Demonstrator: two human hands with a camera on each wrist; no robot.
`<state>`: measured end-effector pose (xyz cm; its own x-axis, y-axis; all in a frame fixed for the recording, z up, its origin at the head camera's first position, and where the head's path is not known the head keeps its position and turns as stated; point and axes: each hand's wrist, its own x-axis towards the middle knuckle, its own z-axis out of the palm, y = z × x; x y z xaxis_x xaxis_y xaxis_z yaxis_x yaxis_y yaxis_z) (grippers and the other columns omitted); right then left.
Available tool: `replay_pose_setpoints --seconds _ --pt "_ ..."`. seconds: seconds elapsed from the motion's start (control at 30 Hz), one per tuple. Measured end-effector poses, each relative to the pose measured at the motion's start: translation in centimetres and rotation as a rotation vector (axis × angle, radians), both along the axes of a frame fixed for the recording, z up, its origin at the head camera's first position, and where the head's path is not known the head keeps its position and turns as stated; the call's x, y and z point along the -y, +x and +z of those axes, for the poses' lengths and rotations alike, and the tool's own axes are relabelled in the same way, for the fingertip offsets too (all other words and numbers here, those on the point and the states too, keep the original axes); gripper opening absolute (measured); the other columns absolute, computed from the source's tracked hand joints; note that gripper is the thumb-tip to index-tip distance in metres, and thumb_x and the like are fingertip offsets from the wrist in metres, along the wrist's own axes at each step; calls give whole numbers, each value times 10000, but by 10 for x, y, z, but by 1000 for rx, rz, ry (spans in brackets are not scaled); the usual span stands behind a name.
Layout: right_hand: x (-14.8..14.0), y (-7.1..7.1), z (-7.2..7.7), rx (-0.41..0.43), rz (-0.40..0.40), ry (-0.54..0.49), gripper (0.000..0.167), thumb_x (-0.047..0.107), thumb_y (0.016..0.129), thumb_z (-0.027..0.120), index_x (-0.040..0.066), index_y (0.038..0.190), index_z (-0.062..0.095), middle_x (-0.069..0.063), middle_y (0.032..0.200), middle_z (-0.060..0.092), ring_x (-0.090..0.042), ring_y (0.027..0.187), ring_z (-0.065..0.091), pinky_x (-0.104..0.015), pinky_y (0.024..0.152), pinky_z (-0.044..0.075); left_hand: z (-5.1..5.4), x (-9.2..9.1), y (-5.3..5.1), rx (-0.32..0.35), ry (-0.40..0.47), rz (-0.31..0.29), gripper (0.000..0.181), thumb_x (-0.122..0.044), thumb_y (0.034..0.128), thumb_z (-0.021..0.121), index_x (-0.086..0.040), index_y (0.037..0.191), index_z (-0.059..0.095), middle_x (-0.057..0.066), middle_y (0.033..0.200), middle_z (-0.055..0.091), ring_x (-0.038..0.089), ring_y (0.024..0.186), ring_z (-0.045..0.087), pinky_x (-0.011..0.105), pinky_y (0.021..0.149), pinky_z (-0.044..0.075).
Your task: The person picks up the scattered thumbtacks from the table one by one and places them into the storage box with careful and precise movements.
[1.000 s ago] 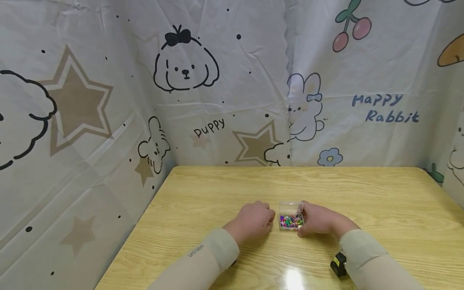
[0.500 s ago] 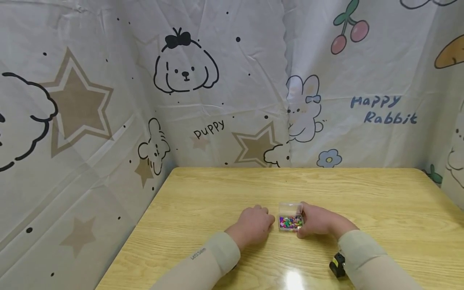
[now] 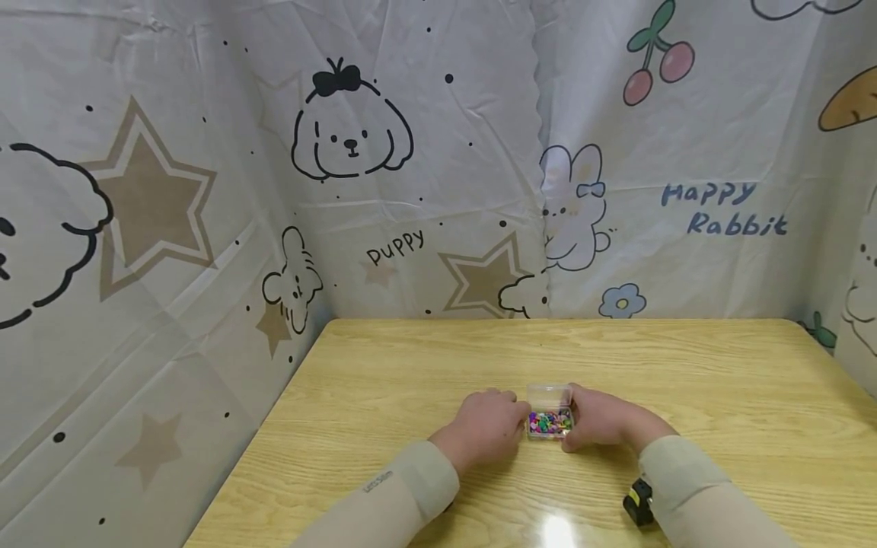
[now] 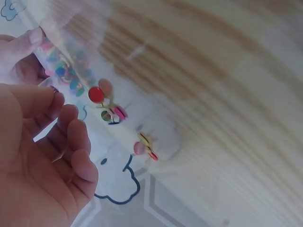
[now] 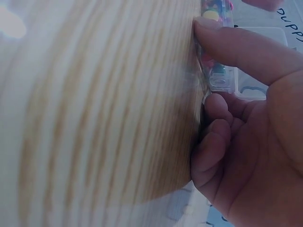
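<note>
A small clear plastic box (image 3: 550,436) with its lid raised stands on the table, filled with colourful round-headed thumbtacks (image 3: 548,421). My right hand (image 3: 604,417) grips the box's right side; in the right wrist view its thumb lies along the box's near wall. At the box's left edge is my left hand (image 3: 486,426). Its thumb and forefinger meet at the tips in the left wrist view, pinching a tiny thumbtack that is mostly hidden; the other fingers are curled. Beside that hand lie several loose thumbtacks (image 4: 97,94), out of sight in the head view.
The glossy wood-grain table (image 3: 411,358) reaches back to a printed cloth (image 3: 384,190) that hangs behind and at the sides. A black device (image 3: 639,502) shows below the right sleeve.
My left hand has moved a little right, from a small gap beside the box up to its left edge. The right hand has stayed on the box. The head view has tilted slightly up.
</note>
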<state>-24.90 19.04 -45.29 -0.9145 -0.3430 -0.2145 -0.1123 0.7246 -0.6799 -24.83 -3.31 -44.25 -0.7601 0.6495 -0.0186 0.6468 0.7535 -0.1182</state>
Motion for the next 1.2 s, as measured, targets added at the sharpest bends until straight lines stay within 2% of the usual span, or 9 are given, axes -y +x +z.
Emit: replay_pose_setpoints --seconds 0.2,0.3,0.4,0.53,0.73,0.83,0.93,1.07,1.2 --pt "0 1 1 -3 2 7 577 94 694 899 75 1134 524 -40 998 577 -224 878 506 -401 823 427 -2 -10 1 -27 -7 -18 117 -278 1050 529 -243 1024 637 -79 800 539 85 600 473 275 500 399" --pt "0 1 1 -2 4 4 561 89 701 895 78 1116 518 -49 943 547 -231 823 487 -388 757 404 -2 -14 2 -46 -27 -21 89 -288 1043 556 -258 1045 640 -81 817 546 79 597 473 265 492 405" --pt "0 1 0 0 4 3 540 89 707 893 82 1088 511 -61 893 523 -232 780 475 -380 716 391 -3 -17 3 -93 -45 -48 77 -298 1026 598 -261 1062 654 -75 823 552 74 588 471 258 473 401" --pt "0 1 0 -1 3 6 528 95 710 897 85 1063 504 -66 865 507 -231 762 469 -374 697 385 -4 -20 3 -147 -66 -79 71 -290 1007 636 -262 1058 677 -75 823 554 66 579 476 254 463 405" --pt "0 2 0 5 -4 0 520 90 705 899 84 1048 507 -66 854 513 -228 753 475 -372 688 392 -1 -25 4 -161 -113 -83 104 -271 1008 643 -258 1087 709 -79 833 561 48 594 486 237 479 436" --pt "1 2 0 2 4 -3 524 88 706 899 85 1058 511 -55 894 531 -227 784 480 -376 715 397 -1 -24 4 -147 -111 -80 102 -267 1006 647 -252 1084 710 -79 831 557 44 608 478 232 484 435" --pt "1 2 1 1 11 -4 532 86 709 899 85 1075 513 -46 928 545 -227 802 482 -378 731 399 -1 -21 3 -116 -61 -75 80 -264 1010 637 -236 1045 703 -82 816 545 45 606 462 226 478 412" --pt "1 2 0 4 7 -6 535 84 703 898 84 1077 514 -56 908 548 -228 780 485 -377 716 405 1 -14 0 -56 27 -68 83 -267 1022 614 -228 984 677 -95 797 528 54 607 453 226 488 389" --pt "0 2 -1 -5 8 -5 547 88 694 900 81 1088 521 -46 963 575 -223 831 497 -388 768 422 5 -5 -1 20 74 -59 99 -234 1027 602 -228 950 664 -110 774 514 59 625 459 238 525 395"
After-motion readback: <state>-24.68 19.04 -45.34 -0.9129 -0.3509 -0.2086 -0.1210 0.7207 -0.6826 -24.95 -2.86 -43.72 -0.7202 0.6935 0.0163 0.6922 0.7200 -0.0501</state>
